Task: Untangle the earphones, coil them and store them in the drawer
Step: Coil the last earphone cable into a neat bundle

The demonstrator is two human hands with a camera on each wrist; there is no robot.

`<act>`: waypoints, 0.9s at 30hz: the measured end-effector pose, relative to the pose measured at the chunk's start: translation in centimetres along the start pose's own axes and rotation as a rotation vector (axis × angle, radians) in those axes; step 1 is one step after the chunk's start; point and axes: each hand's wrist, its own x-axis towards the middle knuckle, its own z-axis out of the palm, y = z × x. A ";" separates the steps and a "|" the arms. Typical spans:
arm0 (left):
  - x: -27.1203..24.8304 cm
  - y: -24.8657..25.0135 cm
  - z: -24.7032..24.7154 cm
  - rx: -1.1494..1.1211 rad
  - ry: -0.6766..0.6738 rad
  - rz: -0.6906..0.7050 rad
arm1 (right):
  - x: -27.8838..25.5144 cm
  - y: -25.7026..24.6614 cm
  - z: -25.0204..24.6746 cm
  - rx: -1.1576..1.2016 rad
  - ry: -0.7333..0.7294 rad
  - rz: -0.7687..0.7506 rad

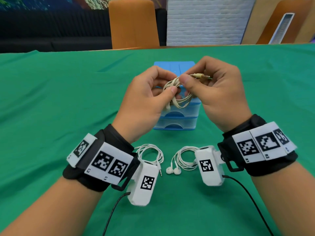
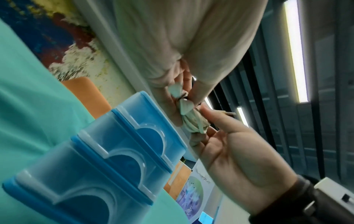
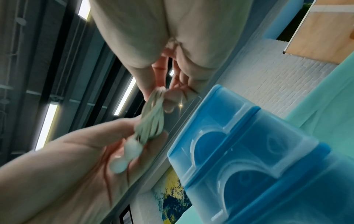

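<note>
A coil of beige earphones (image 1: pixel 179 97) hangs in the air in front of the blue drawer unit (image 1: pixel 177 122). My left hand (image 1: pixel 170 92) pinches the coil's left side, and the earbuds (image 3: pixel 126 154) dangle below it by the palm. My right hand (image 1: pixel 185 78) pinches the cable at the top of the coil, with the gold jack plug (image 1: pixel 201 76) sticking out to the right. The left wrist view shows the bundled coil (image 2: pixel 193 121) between both hands. All drawers of the unit (image 2: pixel 114 151) look closed.
Two coiled white earphones lie on the green tablecloth (image 1: pixel 51 103) near my wrists: one on the left (image 1: pixel 150 153), one on the right (image 1: pixel 183 159) with its earbuds toward me. An orange chair (image 1: pixel 133 23) stands behind the table's far edge.
</note>
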 end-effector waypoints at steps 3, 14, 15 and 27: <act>0.2 -0.1 -0.3 0.089 -0.010 0.035 | 0.4 -0.1 -0.9 -0.075 -0.063 0.052; 0.4 0.5 -1.1 0.181 -0.167 0.005 | 1.4 -2.5 -4.6 -0.670 -0.366 -0.169; 0.3 0.5 -1.1 0.163 -0.188 -0.016 | 1.4 -2.6 -4.6 -0.719 -0.373 -0.205; 0.4 0.3 -1.1 0.025 -0.080 0.062 | 0.5 -1.7 -1.5 0.203 -0.241 0.300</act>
